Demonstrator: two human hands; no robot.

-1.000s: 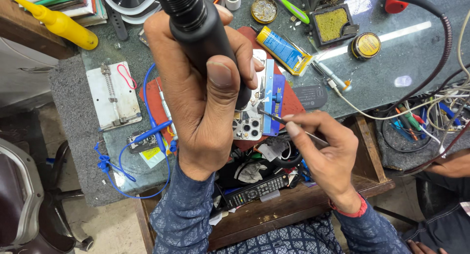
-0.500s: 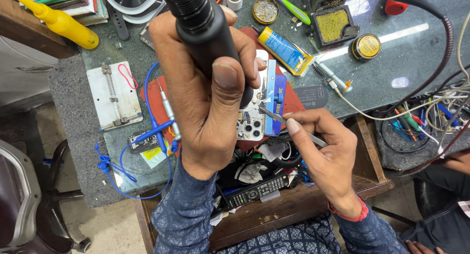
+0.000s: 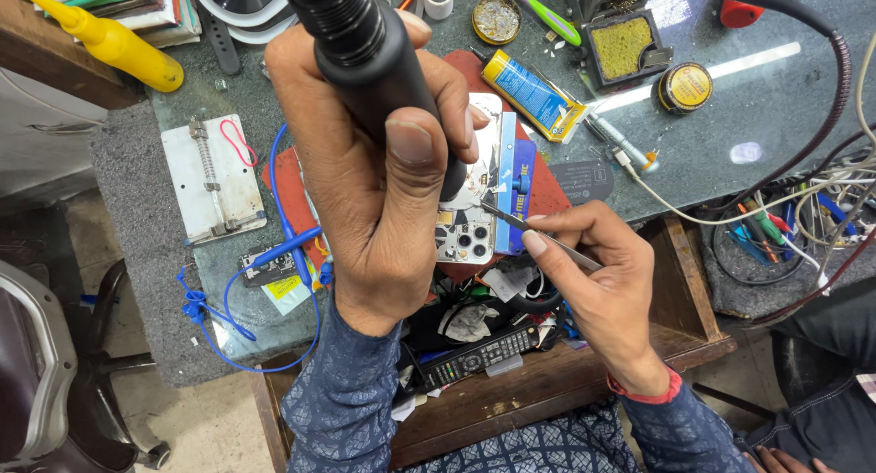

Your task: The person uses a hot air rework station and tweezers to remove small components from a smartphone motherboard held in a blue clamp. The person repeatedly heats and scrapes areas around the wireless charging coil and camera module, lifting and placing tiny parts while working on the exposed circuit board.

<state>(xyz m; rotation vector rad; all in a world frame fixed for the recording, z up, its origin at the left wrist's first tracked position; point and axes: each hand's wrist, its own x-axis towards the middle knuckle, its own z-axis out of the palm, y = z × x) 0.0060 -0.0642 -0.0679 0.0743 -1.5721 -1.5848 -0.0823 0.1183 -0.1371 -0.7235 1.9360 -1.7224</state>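
My left hand [image 3: 365, 181] is wrapped around a thick black hot-air wand [image 3: 365, 44], raised close to the camera above an opened white phone [image 3: 470, 222]. The phone lies on a red mat [image 3: 287, 195] on the bench. My right hand [image 3: 593, 272] pinches thin metal tweezers [image 3: 511, 219], whose tips rest on the phone's inside, beside a blue clamp strip [image 3: 514, 176]. The wand hides most of the phone's upper half.
On the bench: a yellow squeeze bottle [image 3: 114, 44], a metal holder plate [image 3: 214, 176], blue cable [image 3: 228, 322], a blue-yellow tube [image 3: 534, 94], a sponge tray [image 3: 625, 49], a round tin [image 3: 686, 85]. An open drawer [image 3: 484, 345] holds a remote and clutter. Tangled wires [image 3: 776, 222] lie at right.
The tweezers' tips have shifted slightly along the phone's inside. The left hand with the wand has drifted a little to the right and nearer the camera.
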